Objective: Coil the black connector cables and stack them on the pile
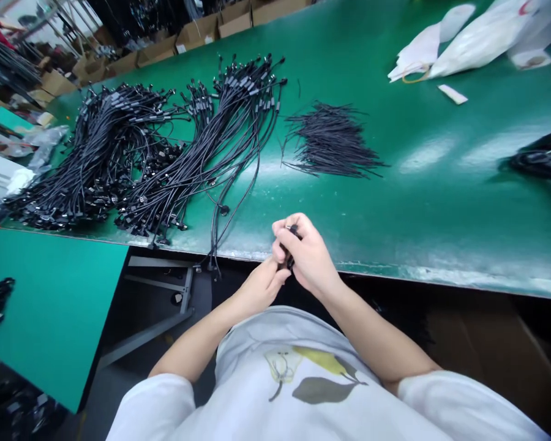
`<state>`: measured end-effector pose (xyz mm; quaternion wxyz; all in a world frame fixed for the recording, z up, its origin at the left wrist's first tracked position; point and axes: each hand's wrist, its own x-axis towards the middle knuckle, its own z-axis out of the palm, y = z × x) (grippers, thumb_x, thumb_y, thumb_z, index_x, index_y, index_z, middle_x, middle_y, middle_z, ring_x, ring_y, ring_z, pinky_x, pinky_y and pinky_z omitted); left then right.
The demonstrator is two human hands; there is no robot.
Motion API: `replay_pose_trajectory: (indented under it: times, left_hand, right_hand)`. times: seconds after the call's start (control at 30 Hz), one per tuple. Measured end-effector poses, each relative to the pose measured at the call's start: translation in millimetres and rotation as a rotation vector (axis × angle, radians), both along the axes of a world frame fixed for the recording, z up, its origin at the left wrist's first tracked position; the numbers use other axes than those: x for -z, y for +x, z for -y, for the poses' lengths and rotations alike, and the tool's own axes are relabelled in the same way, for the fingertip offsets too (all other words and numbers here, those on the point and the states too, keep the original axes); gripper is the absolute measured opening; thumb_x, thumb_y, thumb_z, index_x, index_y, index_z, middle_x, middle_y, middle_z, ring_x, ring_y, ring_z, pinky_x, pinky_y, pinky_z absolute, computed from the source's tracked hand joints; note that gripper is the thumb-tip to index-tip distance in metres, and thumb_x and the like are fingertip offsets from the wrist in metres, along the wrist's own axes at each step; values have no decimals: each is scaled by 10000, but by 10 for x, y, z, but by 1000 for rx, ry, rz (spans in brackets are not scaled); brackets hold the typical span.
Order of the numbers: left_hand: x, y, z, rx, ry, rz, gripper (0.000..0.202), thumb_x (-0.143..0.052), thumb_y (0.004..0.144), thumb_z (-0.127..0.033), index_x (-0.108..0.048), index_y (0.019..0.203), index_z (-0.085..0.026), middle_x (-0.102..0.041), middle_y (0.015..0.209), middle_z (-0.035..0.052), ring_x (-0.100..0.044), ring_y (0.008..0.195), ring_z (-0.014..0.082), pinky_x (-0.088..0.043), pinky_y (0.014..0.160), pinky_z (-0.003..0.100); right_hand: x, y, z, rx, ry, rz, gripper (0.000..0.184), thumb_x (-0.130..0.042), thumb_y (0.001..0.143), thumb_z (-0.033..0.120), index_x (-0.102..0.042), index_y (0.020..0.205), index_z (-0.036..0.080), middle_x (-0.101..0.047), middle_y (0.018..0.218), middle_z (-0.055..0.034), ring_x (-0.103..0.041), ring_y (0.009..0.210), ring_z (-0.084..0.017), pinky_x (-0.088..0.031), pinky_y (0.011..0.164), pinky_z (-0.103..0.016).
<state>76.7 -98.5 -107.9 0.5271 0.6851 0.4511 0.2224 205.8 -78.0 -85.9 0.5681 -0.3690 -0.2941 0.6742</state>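
Note:
Both of my hands meet at the front edge of the green table, closed around a short black cable [290,262]. My right hand [310,248] pinches its upper end, where a bit of metal connector shows between thumb and fingers. Just below, my left hand [262,283] grips the lower part, and most of the cable is hidden by the fingers. Beyond my hands lies a pile of thin black ties [333,139]. To the left, a bundle of black cables [211,141] with connectors at their ends spreads across the table, a few hanging over the edge.
A second heap of black cables [105,141] lies farther left. White plastic bags [482,46] and a small white strip [452,94] are at the back right. A black bundle [546,156] sits at the right edge. Cardboard boxes [197,35] line the far side. A lower green board [50,306] adjoins at left.

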Motion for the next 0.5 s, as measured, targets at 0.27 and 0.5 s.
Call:
replay_pose_trajectory:
  times: [0.27, 0.5]
  left_hand:
    - [-121, 67, 6, -20, -618, 549, 465, -573, 836, -590, -583, 894, -129, -556, 736, 36, -553, 715, 166, -498, 787, 377]
    - [-287, 215, 51, -69, -987, 867, 329, -654, 820, -372, -650, 984, -87, -511, 736, 25, -493, 640, 111, -421, 614, 255]
  right_hand:
    - [-24, 104, -195, -258, 216, -32, 245, -612, 887, 383, -465, 962, 202, -409, 691, 87, -315, 398, 10, -241, 351, -116]
    - [-78, 244, -259, -329, 141, -131, 299, -628, 878, 434, -448, 918, 200, -366, 667, 98, -221, 381, 23, -194, 316, -91]
